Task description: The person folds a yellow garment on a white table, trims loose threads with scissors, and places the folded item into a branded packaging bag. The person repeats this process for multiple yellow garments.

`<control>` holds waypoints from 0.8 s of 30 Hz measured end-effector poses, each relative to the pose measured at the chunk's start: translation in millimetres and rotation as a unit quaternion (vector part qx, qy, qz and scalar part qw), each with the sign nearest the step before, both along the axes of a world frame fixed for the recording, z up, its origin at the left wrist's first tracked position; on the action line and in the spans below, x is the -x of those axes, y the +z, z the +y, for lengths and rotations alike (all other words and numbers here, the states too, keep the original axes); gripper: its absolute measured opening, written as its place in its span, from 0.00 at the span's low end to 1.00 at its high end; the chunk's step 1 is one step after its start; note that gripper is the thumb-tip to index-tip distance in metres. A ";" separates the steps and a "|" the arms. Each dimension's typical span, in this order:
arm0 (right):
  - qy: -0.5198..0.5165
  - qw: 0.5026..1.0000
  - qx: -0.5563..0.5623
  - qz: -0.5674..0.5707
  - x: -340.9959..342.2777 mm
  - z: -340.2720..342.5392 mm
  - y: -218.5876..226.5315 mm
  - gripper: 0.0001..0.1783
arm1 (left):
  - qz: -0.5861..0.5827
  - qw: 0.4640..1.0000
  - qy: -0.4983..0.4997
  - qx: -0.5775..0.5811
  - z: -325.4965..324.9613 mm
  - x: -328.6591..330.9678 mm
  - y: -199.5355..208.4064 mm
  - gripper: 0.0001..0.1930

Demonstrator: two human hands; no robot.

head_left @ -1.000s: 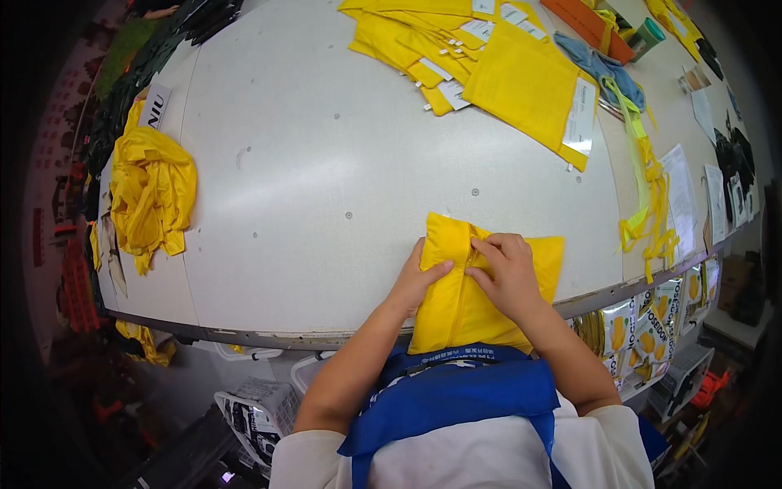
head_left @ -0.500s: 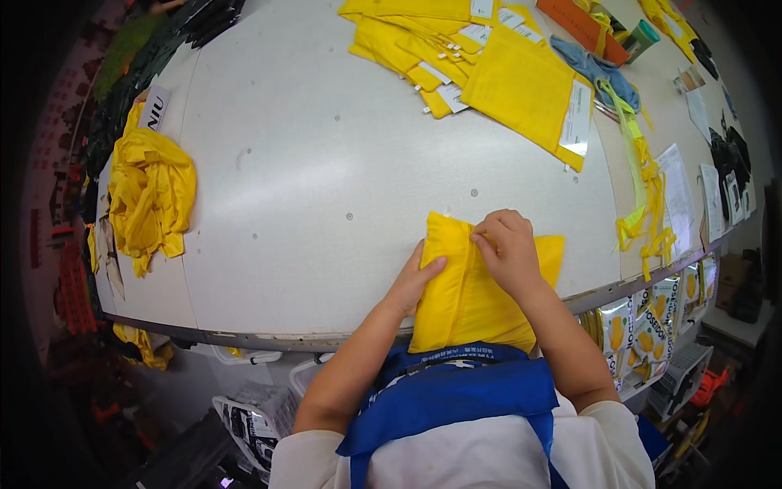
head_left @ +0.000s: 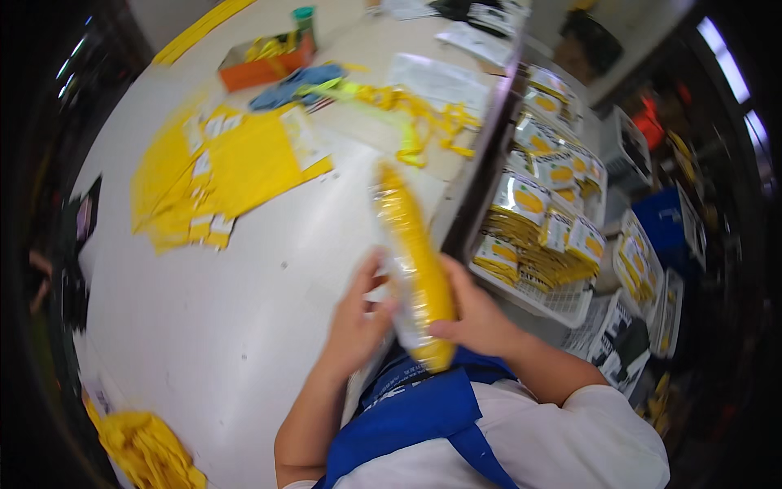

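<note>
A yellow cloth packet in clear plastic (head_left: pixel 417 277) is upright and edge-on in front of me, its outline smeared by motion. My right hand (head_left: pixel 476 314) is closed on its lower right side, thumb across the near edge. On the other side, my left hand (head_left: pixel 356 314) has its fingers curved and apart, right by the clear plastic face; whether they press on it is hard to make out. Far left on the table lies a fanned stack of flat yellow pouches (head_left: pixel 244 159) with white labels.
White baskets (head_left: pixel 562 306) of yellow-and-white packets stand below the table's right edge (head_left: pixel 481 163). An orange box (head_left: pixel 265 69), a green-lidded container (head_left: pixel 305 20), blue cloth (head_left: pixel 305 85) and yellow strips (head_left: pixel 407 110) lie at the back. Crumpled yellow fabric (head_left: pixel 151 448) sits at lower left.
My view has swung right, toward the baskets. The yellow packet has turned from lying face up to edge-on, and my right hand has gone from pinching its top to gripping its side.
</note>
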State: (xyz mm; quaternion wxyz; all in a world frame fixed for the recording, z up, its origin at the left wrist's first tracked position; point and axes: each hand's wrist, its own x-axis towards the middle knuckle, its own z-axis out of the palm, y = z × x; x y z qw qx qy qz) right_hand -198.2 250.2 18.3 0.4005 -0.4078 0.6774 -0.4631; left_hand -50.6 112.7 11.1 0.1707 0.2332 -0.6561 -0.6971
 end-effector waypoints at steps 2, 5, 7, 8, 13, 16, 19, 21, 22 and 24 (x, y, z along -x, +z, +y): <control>-0.180 0.977 0.043 -0.102 26.1 42.6 11.6 0.47 | 0.087 0.978 -0.173 0.071 37.7 38.6 -2.0 0.34; -0.338 0.912 0.089 -0.215 73.3 109.5 -12.9 0.30 | 0.064 0.951 -0.298 0.058 84.1 82.4 -10.8 0.35; -0.380 0.864 0.180 -0.278 109.1 160.6 -60.0 0.28 | 0.025 0.951 -0.295 0.085 91.4 87.8 -16.6 0.35; -0.391 0.851 0.198 -0.290 129.6 180.6 -79.4 0.28 | 0.001 0.951 -0.292 0.099 94.7 86.8 -20.2 0.34; -0.443 0.812 0.145 -0.350 235.7 271.9 -193.0 0.32 | -0.114 0.975 -0.188 0.030 98.3 92.5 -58.8 0.31; -0.555 0.789 -0.217 -0.149 259.1 283.1 -208.6 0.30 | -0.177 0.976 -0.125 -0.009 100.8 86.7 -82.4 0.30; -0.609 0.752 -0.174 -0.182 296.0 312.2 -252.4 0.31 | -0.247 0.964 -0.063 -0.074 108.7 73.1 -101.9 0.29; -0.585 0.767 -0.163 -0.210 318.3 317.7 -279.9 0.30 | -0.267 0.960 -0.022 -0.080 117.3 59.0 -113.8 0.28; -0.567 0.777 -0.157 -0.223 325.4 309.0 -289.3 0.29 | -0.276 0.957 0.005 -0.083 122.0 48.8 -121.3 0.27; -0.485 0.824 -0.159 -0.246 338.1 289.3 -310.3 0.24 | -0.290 0.951 0.045 -0.097 129.7 33.1 -135.0 0.27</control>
